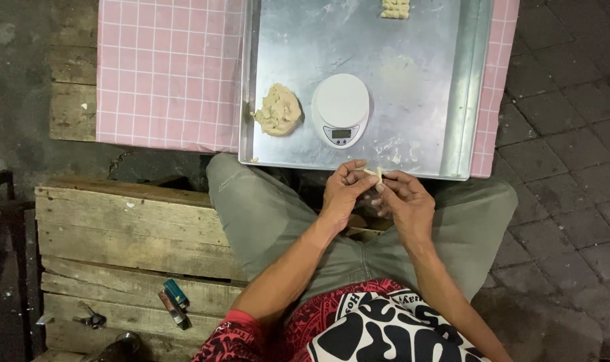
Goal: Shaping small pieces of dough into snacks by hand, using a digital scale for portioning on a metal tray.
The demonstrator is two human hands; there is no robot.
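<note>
Both your hands are pinching one small dough piece (375, 174) between the fingertips, just off the near edge of the metal tray (452, 100). Left hand (342, 194) closed on it from the left, right hand (407, 201) from the right, both over your lap. On the tray: dough lump (278, 109) at the left, round white scale (340, 109) just beside it, shaped pieces (395, 9) at the far edge. Tray sits on a pink checked cloth (167, 70).
</note>
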